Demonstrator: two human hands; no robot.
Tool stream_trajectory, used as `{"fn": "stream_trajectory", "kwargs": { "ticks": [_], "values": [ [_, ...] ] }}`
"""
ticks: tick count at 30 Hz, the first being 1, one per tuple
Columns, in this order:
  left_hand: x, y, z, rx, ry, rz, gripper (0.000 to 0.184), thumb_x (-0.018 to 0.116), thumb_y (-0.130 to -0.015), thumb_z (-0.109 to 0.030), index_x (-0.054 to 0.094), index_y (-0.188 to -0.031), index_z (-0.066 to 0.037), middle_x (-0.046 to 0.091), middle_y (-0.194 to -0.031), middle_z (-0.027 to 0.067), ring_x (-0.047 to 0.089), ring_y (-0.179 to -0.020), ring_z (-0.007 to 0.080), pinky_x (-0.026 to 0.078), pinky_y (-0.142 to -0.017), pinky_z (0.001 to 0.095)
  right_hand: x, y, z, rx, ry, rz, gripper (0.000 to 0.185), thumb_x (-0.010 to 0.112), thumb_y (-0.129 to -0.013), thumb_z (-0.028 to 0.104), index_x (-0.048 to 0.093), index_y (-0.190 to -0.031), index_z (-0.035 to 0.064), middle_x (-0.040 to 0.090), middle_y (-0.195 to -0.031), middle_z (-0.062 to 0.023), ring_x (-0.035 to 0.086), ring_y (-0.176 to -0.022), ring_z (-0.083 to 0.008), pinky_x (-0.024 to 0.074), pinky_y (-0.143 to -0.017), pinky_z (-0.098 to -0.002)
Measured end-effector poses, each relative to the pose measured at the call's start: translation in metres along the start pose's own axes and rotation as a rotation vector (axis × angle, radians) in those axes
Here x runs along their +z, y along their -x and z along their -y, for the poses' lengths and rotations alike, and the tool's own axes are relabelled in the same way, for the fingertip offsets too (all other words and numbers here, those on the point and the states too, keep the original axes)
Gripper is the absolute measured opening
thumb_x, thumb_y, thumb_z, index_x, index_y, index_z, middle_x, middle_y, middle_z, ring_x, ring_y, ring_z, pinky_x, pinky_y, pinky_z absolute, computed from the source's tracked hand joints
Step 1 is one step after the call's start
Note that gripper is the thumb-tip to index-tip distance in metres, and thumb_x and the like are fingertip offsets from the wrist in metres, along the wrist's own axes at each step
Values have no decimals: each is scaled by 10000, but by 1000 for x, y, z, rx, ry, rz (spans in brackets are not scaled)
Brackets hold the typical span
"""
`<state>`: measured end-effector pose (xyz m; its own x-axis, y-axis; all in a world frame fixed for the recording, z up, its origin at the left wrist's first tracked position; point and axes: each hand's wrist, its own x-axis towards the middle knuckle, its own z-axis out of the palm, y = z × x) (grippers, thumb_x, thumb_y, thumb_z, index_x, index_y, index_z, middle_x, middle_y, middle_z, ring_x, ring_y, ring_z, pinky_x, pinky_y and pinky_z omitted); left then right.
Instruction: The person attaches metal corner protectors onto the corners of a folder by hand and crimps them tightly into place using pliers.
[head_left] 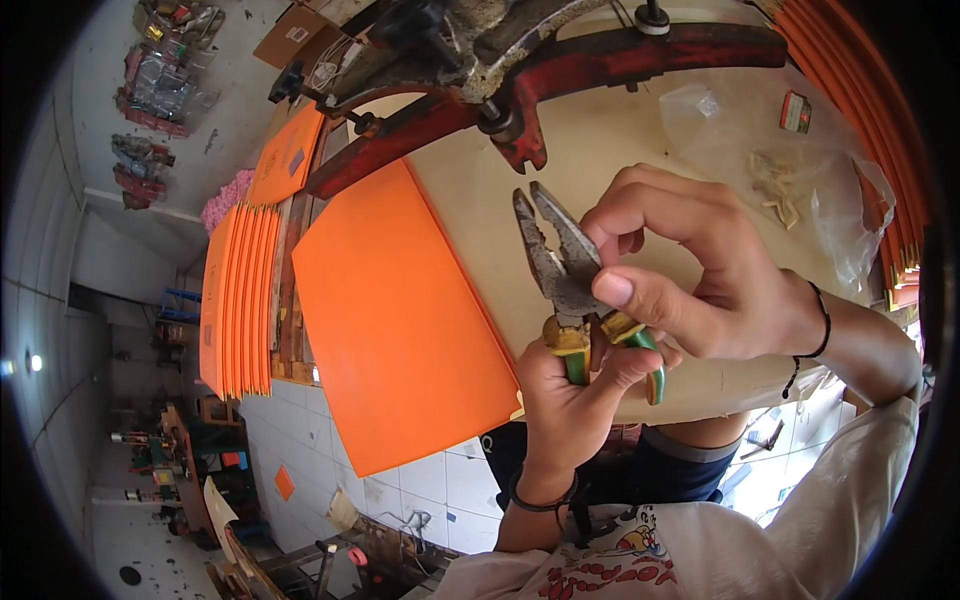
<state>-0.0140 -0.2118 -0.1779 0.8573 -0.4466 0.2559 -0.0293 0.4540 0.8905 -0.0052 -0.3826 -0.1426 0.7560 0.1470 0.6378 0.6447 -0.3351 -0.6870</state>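
Observation:
A pair of combination pliers (572, 280) with worn metal jaws and green-and-yellow handles is held jaws up, the jaws parted. My left hand (568, 415) is closed around the handles, its thumb across them. Against the side of the pliers' head, my right hand (705, 265) has its thumb and bent index finger closed in. Whether anything small is between those fingertips is hidden. Just beyond the jaw tips is the forked end of a red metal bar (530, 150). An orange sheet or folder stack (400, 325) lies to the left of the pliers.
A metal machine frame with black knobs (480, 60) spans the far side of the tan work surface (610, 120). Bundled orange folders (238, 300) stand at left; another orange stack (860, 110) is at right. Clear plastic (840, 220) and a small box (796, 112) lie at right.

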Motion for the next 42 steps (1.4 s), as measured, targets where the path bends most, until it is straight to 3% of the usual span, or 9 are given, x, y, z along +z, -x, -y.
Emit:
{"fn": "stream_trajectory", "kwargs": {
  "ticks": [10, 22, 25, 28, 31, 34, 38, 40, 42],
  "values": [
    [-2, 3, 0, -131, -128, 33, 260, 661, -939, -56, 555, -1138, 75, 685, -989, 140, 706, -844, 194, 571, -723, 297, -4, 2, 3, 194, -13, 20, 242, 497, -1013, 168, 607, -952, -39, 597, -840, -137, 588, -716, -245, 456, -656, -327],
    [7, 0, -7, -218, -223, 4, 167, 565, -955, -106, 556, -934, 59, 702, -799, 167, 683, -770, 188, 545, -732, 315, -3, 3, -2, 259, -31, 30, 248, 470, -1027, 154, 597, -930, -36, 562, -804, -105, 547, -676, -189, 435, -626, -313],
    [1, 5, -2, -196, -140, 43, 151, 557, -981, -125, 520, -986, 22, 669, -962, 164, 671, -863, 179, 538, -741, 291, -1, 3, -4, 196, -14, 3, 261, 462, -1036, 169, 593, -938, -34, 564, -806, -92, 543, -644, -165, 432, -591, -295],
    [-3, 6, -3, -205, 270, 111, 223, 535, -973, -223, 485, -983, -6, 627, -1067, 208, 622, -1048, 234, 480, -909, 370, -4, -1, 9, 321, -74, 38, 287, 439, -1050, 192, 593, -950, -29, 565, -800, -69, 524, -596, -119, 415, -534, -268],
    [-11, 9, -3, -257, 216, 163, 332, 509, -959, -314, 487, -1054, 3, 562, -1189, 233, 541, -1157, 252, 399, -1000, 403, 1, 1, 3, 297, -93, 1, 309, 417, -1062, 211, 594, -964, -22, 565, -793, -45, 502, -556, -78, 397, -485, -243],
    [-7, 5, -1, -177, 58, 145, 393, 618, -924, -298, 503, -1129, 17, 536, -1180, 196, 539, -1075, 223, 410, -957, 371, -11, -4, 19, 619, -338, 67, 327, 404, -1067, 225, 613, -988, -13, 581, -809, -33, 532, -634, -80, 436, -564, -245],
    [-10, 0, 7, 23, -169, 199, 562, 860, -752, -225, 558, -1161, 13, 512, -1041, 116, 515, -947, 197, 439, -822, 319, -1, 0, 3, 428, -244, -29, 304, 428, -1060, 219, 614, -986, -9, 582, -769, -20, 552, -688, -102, 450, -644, -281],
    [-5, -1, 11, 150, -333, 121, 550, 880, -729, -263, 588, -1107, 10, 517, -1019, 115, 528, -908, 204, 450, -770, 308, -3, 0, 4, 433, -257, 4, 382, 393, -1072, 272, 635, -1077, -23, 618, -869, -35, 581, -848, -106, 465, -794, -263],
    [-1, -1, 13, 266, -508, 63, 542, 896, -706, -297, 613, -1060, 2, 522, -990, 113, 538, -863, 215, 458, -718, 307, 1, 2, 0, 402, -332, -29, 428, 370, -1076, 312, 633, -1092, -25, 618, -872, -44, 583, -857, -112, 466, -803, -271]
  ]
}}
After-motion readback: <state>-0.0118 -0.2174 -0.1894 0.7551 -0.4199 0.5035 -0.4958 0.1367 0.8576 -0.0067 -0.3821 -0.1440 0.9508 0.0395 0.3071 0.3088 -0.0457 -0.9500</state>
